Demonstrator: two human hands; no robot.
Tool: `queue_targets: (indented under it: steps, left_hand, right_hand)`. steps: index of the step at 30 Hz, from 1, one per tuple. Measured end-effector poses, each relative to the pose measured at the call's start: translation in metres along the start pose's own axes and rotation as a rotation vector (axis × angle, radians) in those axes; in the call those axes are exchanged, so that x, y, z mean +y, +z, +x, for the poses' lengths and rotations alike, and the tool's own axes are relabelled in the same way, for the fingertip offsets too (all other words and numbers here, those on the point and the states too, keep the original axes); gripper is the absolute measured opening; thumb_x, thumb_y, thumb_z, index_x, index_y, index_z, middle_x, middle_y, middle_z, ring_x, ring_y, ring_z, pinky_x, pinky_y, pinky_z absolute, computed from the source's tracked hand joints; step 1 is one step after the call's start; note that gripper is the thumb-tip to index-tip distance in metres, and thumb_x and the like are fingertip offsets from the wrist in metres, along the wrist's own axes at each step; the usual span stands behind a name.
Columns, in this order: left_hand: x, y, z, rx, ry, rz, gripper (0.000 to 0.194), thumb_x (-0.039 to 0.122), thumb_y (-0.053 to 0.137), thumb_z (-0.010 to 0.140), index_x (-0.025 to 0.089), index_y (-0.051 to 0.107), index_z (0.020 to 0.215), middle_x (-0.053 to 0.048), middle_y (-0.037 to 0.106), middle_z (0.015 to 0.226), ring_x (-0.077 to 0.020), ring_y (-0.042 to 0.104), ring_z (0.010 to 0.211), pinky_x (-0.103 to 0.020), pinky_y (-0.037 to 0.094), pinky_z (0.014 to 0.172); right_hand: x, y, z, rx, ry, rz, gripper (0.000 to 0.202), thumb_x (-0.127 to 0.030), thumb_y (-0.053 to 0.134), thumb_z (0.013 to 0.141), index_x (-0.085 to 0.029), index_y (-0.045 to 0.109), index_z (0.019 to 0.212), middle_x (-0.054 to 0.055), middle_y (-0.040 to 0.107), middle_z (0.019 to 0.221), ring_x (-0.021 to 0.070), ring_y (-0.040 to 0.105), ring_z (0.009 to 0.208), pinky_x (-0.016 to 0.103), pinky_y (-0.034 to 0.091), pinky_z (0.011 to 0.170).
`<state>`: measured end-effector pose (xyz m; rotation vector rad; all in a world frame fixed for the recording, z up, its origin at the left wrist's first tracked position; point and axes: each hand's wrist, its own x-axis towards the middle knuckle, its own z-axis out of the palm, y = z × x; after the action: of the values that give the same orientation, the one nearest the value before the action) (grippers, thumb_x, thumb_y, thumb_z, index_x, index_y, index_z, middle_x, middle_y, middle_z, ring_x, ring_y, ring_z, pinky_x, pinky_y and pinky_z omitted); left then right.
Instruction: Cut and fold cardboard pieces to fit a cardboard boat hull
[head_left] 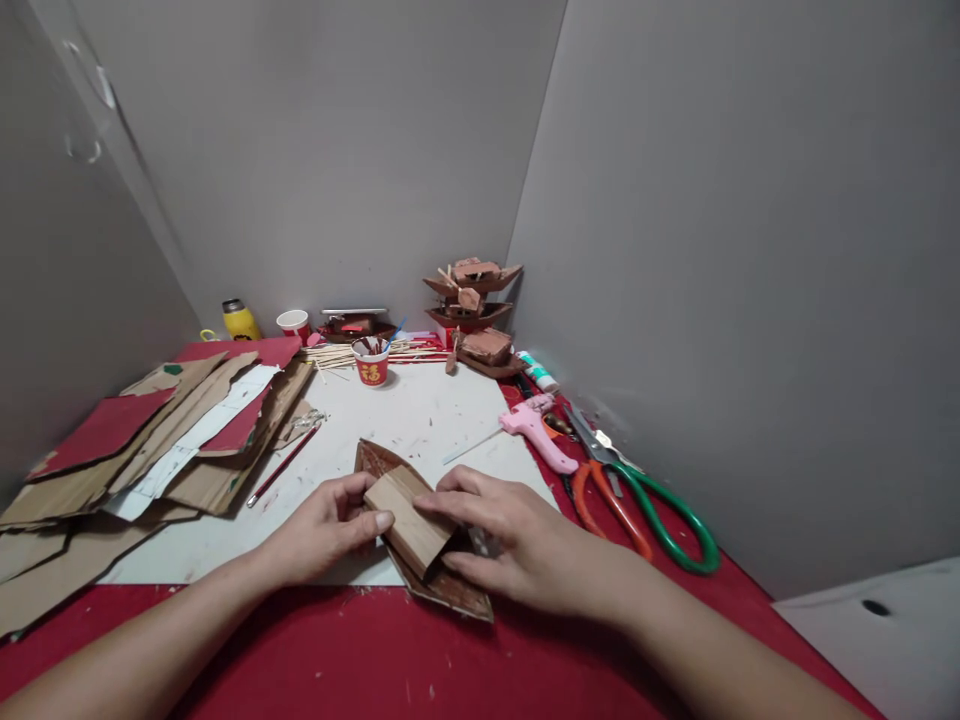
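Observation:
A small brown model boat (459, 592) with pointed ends lies slantwise between my hands, at the front edge of the white sheet. Across its middle sits a bent tan cardboard piece (411, 515), like a cabin roof. My left hand (319, 530) is closed at the left side, its thumb on the cardboard and its other fingers at the boat's far side. From the right, my right hand (517, 540) grips the same cardboard piece, fingertips on top and thumb at its near end. How firmly the cardboard sits in the hull cannot be seen.
Cardboard sheets (202, 465) are piled at left beside a pencil (283, 465). Behind stand a paint cup (372, 368), thin sticks (334, 355) and several finished boats (469, 315). A pink glue gun (540, 430), orange-handled scissors (600, 500) and green-handled scissors (675, 515) lie at right, near the wall.

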<state>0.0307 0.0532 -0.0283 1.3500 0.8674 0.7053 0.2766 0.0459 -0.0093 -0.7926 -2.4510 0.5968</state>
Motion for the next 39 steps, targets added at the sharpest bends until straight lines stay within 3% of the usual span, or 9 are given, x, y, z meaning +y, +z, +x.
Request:
queue_targets:
  steps: [6, 11, 16, 20, 24, 27, 31, 35, 39]
  left_hand:
    - [0.002, 0.003, 0.0, -0.003, 0.021, -0.022, 0.028, 0.035, 0.067, 0.08, 0.014, 0.062, 0.097, -0.003, 0.065, 0.086, -0.0147, 0.056, 0.074, -0.025, 0.044, 0.068]
    - [-0.002, 0.0, 0.001, 0.002, 0.051, 0.011, 0.026, 0.038, 0.066, 0.081, 0.015, 0.062, 0.093, -0.001, 0.064, 0.078, -0.0099, 0.052, 0.063, -0.021, 0.04, 0.057]
    - [-0.007, -0.004, 0.001, 0.085, 0.075, 0.029, 0.036, 0.047, 0.057, 0.086, 0.015, 0.059, 0.101, 0.003, 0.055, 0.061, -0.0082, 0.049, 0.05, -0.021, 0.041, 0.051]
    - [0.001, -0.006, -0.003, 0.232, 0.101, 0.042, 0.039, 0.049, 0.055, 0.086, 0.017, 0.057, 0.108, 0.003, 0.055, 0.063, -0.0104, 0.053, 0.051, -0.022, 0.043, 0.047]
    - [0.013, -0.006, -0.009, 0.359, 0.219, 0.101, 0.036, 0.042, 0.066, 0.081, 0.02, 0.06, 0.108, -0.006, 0.063, 0.1, -0.0134, 0.057, 0.071, -0.023, 0.047, 0.056]
    - [0.02, 0.0, -0.013, 0.315, 0.298, 0.098, 0.048, 0.038, 0.07, 0.077, 0.024, 0.055, 0.121, -0.007, 0.062, 0.112, -0.0196, 0.058, 0.094, -0.028, 0.05, 0.076]
    - [0.027, 0.02, -0.018, 0.253, 0.323, 0.018, 0.056, 0.035, 0.073, 0.075, 0.026, 0.054, 0.126, -0.007, 0.064, 0.115, -0.023, 0.057, 0.107, -0.032, 0.045, 0.093]
    - [0.03, 0.04, -0.024, 0.24, 0.25, -0.159, 0.022, 0.034, 0.069, 0.079, 0.018, 0.072, 0.094, -0.007, 0.073, 0.092, -0.023, 0.065, 0.091, -0.032, 0.048, 0.088]
    - [0.03, 0.048, -0.029, 0.25, 0.193, -0.305, 0.022, 0.034, 0.071, 0.077, 0.016, 0.075, 0.089, -0.006, 0.075, 0.079, -0.0211, 0.069, 0.073, -0.032, 0.053, 0.076]
  right_hand:
    - [-0.008, 0.007, 0.006, 0.02, -0.203, -0.349, 0.029, -0.022, 0.047, 0.095, -0.026, 0.06, 0.12, 0.008, 0.06, 0.096, 0.0169, 0.055, 0.077, 0.028, 0.045, 0.064]
    - [-0.01, 0.011, 0.01, 0.044, -0.404, -0.56, 0.026, -0.02, 0.046, 0.096, -0.018, 0.061, 0.117, 0.008, 0.065, 0.087, 0.016, 0.053, 0.069, 0.028, 0.043, 0.062]
    - [0.001, 0.011, 0.008, 0.277, -0.441, -0.542, 0.026, -0.017, 0.051, 0.092, -0.018, 0.061, 0.115, 0.009, 0.067, 0.089, 0.0165, 0.057, 0.071, 0.027, 0.044, 0.06]
    - [0.007, 0.01, 0.009, 0.513, -0.313, -0.223, 0.034, -0.01, 0.049, 0.089, -0.021, 0.06, 0.12, 0.009, 0.066, 0.092, 0.0166, 0.062, 0.079, 0.028, 0.049, 0.066]
    - [0.0, 0.006, 0.016, 0.754, 0.094, 0.219, 0.017, -0.022, 0.058, 0.085, -0.02, 0.072, 0.094, 0.004, 0.065, 0.074, 0.0155, 0.06, 0.066, 0.027, 0.048, 0.06]
    - [-0.012, 0.004, 0.022, 0.679, 0.349, 0.544, 0.021, -0.035, 0.065, 0.078, -0.016, 0.073, 0.08, -0.002, 0.055, 0.054, 0.0095, 0.044, 0.044, 0.022, 0.037, 0.043]
    - [-0.032, 0.013, 0.026, 0.536, 0.416, 0.83, 0.027, -0.041, 0.075, 0.067, -0.014, 0.07, 0.068, -0.005, 0.052, 0.049, 0.0069, 0.039, 0.043, 0.02, 0.033, 0.043]
    - [-0.05, 0.027, 0.025, 0.447, 0.432, 0.921, 0.034, -0.045, 0.076, 0.065, -0.012, 0.067, 0.069, -0.004, 0.053, 0.05, 0.0071, 0.041, 0.044, 0.02, 0.033, 0.044]
    - [-0.052, 0.025, 0.017, 0.324, 0.381, 0.88, 0.038, -0.051, 0.068, 0.072, -0.013, 0.063, 0.072, -0.005, 0.051, 0.052, 0.0079, 0.043, 0.044, 0.02, 0.034, 0.044]
